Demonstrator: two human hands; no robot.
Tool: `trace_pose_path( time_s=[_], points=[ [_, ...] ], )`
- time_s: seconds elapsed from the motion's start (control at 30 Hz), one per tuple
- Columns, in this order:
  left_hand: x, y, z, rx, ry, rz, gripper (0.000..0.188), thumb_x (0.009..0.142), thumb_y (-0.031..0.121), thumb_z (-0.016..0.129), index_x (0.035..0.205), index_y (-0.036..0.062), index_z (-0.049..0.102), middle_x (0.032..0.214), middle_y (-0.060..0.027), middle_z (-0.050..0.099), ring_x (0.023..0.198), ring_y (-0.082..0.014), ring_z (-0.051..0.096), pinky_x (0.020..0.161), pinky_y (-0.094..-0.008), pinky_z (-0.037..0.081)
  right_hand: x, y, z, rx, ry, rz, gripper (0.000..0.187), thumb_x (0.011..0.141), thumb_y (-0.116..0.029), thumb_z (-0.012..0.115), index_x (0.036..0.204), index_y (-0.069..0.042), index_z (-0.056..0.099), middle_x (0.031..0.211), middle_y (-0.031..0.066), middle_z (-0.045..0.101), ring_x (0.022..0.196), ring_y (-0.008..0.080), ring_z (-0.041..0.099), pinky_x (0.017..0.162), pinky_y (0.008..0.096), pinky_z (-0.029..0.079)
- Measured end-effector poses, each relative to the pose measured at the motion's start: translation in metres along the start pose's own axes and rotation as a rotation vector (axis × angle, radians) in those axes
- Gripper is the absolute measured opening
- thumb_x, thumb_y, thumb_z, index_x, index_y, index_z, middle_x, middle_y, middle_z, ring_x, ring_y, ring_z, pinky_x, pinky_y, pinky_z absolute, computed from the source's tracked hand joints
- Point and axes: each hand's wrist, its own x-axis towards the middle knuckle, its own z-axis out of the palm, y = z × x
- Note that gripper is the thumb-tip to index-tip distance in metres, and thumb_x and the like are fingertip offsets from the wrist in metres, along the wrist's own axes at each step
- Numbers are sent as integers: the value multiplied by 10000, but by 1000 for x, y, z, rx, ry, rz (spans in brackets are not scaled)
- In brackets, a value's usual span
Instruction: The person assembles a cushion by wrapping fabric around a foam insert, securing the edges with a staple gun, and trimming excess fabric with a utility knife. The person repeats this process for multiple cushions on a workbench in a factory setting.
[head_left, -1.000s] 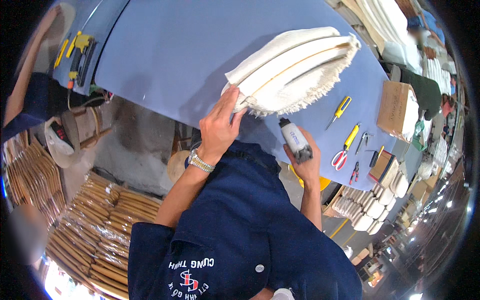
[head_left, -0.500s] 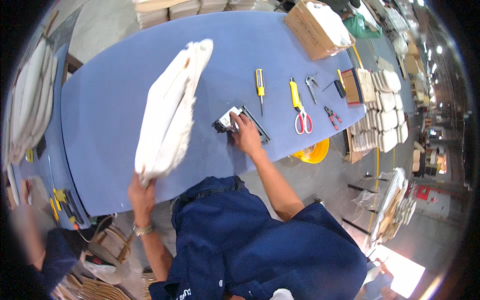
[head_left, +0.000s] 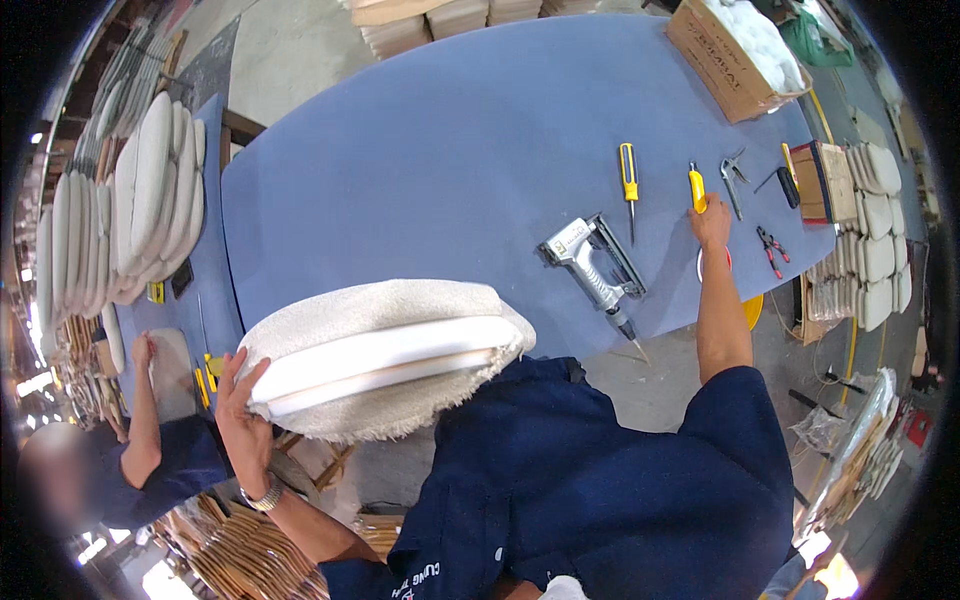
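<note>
My left hand grips one end of an oval padded cushion, fingers over its edge. The cushion is tilted up in front of me at the table's near edge; cream fabric with a frayed rim wraps it, and white padding with a thin brown line shows along its side. My right hand reaches far right, fingers closed on the lower end of a yellow-handled cutter. Red-and-white scissors lie partly hidden under that wrist. A silver staple gun rests between my hands on the blue table.
A yellow screwdriver, a grey metal tool and red-handled pliers lie on the table. A cardboard box of white filling stands at the far right. Cushion stacks are at left, near a co-worker's arm.
My right hand has left the staple gun and moved right to the yellow cutter. The cushion has swung from upright to sideways, nearer my body. My view has shifted left.
</note>
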Motion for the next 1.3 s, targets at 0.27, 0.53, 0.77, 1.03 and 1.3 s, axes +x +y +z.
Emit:
trace_pose_path(
  time_s=[0.27,0.53,0.77,1.03,1.3],
  points=[
    [2,70,3,-3,308,523,312,825,152,683,1129,125,748,1542,-245,465,1476,-486,348,1199,-593,273,-26,4,-15,431,150,182,427,724,-248,833,1049,-8,692,912,180,741,872,347,731,770,447,569],
    [17,149,41,-394,626,818,258,793,54,608,977,169,747,1469,-275,522,1387,-545,432,1110,-693,343,-202,-199,-79,1064,-171,-267,223,917,-171,622,1117,-76,594,967,119,653,917,267,652,842,412,514],
    [31,173,139,-1394,610,632,546,1007,267,597,1483,49,441,1544,-217,437,1457,-386,389,1199,-563,318,-273,-268,-80,1227,-319,-588,352,972,-253,589,1259,-50,589,1114,158,666,1058,289,631,951,410,486],
    [-4,53,213,-1374,230,121,557,1022,344,571,1469,35,449,1476,-193,480,1370,-327,456,1133,-494,380,-344,-361,-123,881,-316,-544,482,981,-370,594,1379,-98,576,1201,230,680,1074,402,655,919,484,515],
    [-38,-6,318,-1417,-253,20,585,1037,421,544,1456,22,458,1408,-168,523,1283,-267,523,1067,-426,442,-407,-372,-120,690,-214,-180,380,991,-366,601,1219,-63,621,993,251,701,947,452,670,799,514,507]
  ],
)
